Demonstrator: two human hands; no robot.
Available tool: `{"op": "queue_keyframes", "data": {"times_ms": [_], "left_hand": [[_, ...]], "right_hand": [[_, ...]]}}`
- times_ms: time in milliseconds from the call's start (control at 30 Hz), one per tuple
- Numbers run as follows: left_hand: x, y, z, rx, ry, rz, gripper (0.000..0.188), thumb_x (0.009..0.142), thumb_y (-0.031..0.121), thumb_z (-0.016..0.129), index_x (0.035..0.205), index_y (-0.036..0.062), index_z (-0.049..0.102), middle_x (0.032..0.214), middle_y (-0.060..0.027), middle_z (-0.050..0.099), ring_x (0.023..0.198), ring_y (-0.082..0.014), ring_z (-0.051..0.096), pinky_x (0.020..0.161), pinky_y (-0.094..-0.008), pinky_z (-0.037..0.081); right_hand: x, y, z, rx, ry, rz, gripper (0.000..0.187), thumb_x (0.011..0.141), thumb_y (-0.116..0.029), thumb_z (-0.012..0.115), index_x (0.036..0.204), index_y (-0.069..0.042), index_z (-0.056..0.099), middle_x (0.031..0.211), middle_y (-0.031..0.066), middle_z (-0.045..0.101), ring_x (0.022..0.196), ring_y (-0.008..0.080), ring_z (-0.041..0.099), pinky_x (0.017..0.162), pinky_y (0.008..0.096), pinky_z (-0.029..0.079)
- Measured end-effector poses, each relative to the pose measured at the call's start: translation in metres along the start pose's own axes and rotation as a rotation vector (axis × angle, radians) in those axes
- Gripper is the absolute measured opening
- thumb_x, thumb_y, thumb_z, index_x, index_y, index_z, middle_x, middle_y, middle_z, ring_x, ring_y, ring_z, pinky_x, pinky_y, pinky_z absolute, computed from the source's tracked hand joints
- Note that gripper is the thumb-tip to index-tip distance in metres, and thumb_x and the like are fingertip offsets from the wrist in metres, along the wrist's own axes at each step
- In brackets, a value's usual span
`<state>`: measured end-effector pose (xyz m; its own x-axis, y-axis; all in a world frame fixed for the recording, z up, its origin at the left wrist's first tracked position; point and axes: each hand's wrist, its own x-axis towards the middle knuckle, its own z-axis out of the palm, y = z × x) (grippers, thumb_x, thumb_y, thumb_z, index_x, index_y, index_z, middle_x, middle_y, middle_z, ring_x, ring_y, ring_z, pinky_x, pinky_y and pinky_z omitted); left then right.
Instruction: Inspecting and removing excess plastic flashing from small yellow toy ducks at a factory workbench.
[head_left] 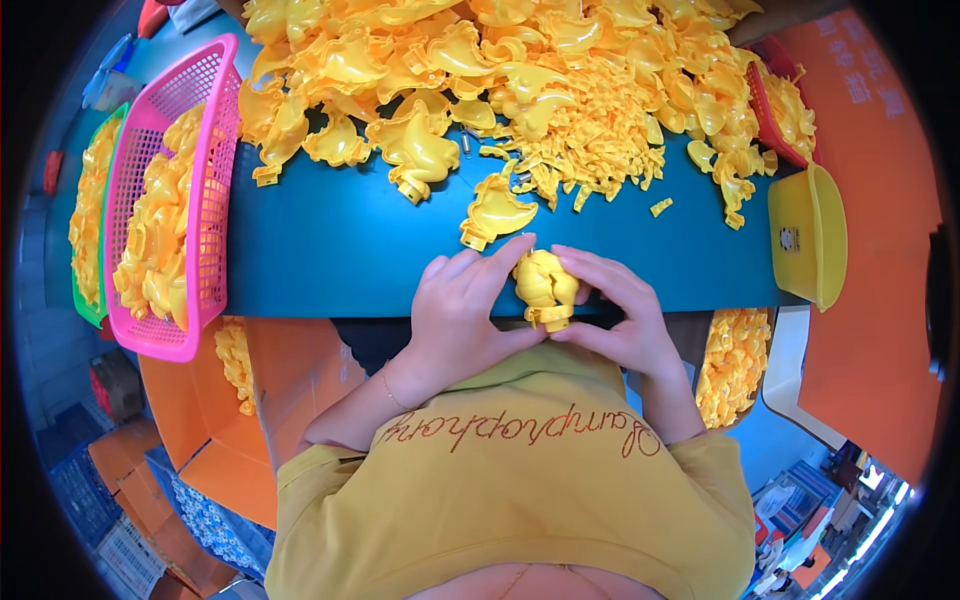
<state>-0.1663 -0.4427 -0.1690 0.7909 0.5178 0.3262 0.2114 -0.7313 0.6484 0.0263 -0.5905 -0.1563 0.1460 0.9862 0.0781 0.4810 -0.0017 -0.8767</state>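
Observation:
Between both hands, just over the near table edge, is a rounded yellow plastic toy part with a stubby collar at its lower end. My left hand grips it from the left, thumb low and index finger at its top. From the right, my right hand closes on it with fingertips above and thumb at the collar. A single yellow half shell lies on the table right beyond my left fingertips. Farther off, a small metal piece rests near another curved yellow shell.
A large heap of yellow shells covers the far blue table, with a pile of small yellow bits. Pink and green baskets stand left. A yellow bin and a red basket are right. Cardboard boxes sit below.

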Motion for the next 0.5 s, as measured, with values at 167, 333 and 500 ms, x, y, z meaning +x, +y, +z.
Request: {"op": "queue_keyframes", "data": {"times_ms": [167, 333, 500], "left_hand": [[0.001, -0.001, 0.004, -0.018, 0.028, 0.013, 0.092, 0.06, 0.039, 0.099, 0.14, 0.0121, 0.063, 0.097, -0.0001, 0.069, 0.08, -0.019, 0.062, 0.069, -0.0354, 0.043], [0.001, -0.002, 0.006, -0.045, 0.046, 0.006, 0.09, 0.061, 0.039, 0.098, 0.139, 0.0127, 0.062, 0.1, 0.002, 0.069, 0.081, -0.0186, 0.062, 0.07, -0.0353, 0.043], [-0.004, -0.003, 0.007, -0.032, 0.037, -0.007, 0.086, 0.062, 0.04, 0.098, 0.137, 0.0153, 0.064, 0.098, 0.0023, 0.068, 0.08, -0.0184, 0.061, 0.07, -0.0351, 0.043]], "right_hand": [[-0.008, 0.003, -0.009, -0.085, 0.256, 0.087, 0.078, 0.068, -0.021, 0.097, 0.139, -0.008, 0.067, 0.146, 0.0137, 0.064, 0.11, 0.0173, 0.063, 0.083, 0.0265, 0.048], [0.001, -0.007, -0.013, -0.378, 0.267, 0.036, 0.071, 0.072, -0.021, 0.095, 0.137, -0.007, 0.068, 0.135, 0.0131, 0.068, 0.103, 0.0185, 0.064, 0.079, 0.0299, 0.05], [0.0, -0.024, -0.002, -0.244, 0.255, -0.039, 0.042, 0.081, -0.015, 0.09, 0.119, -0.004, 0.077, 0.107, 0.0092, 0.074, 0.087, 0.0175, 0.065, 0.069, 0.0292, 0.05]]}}
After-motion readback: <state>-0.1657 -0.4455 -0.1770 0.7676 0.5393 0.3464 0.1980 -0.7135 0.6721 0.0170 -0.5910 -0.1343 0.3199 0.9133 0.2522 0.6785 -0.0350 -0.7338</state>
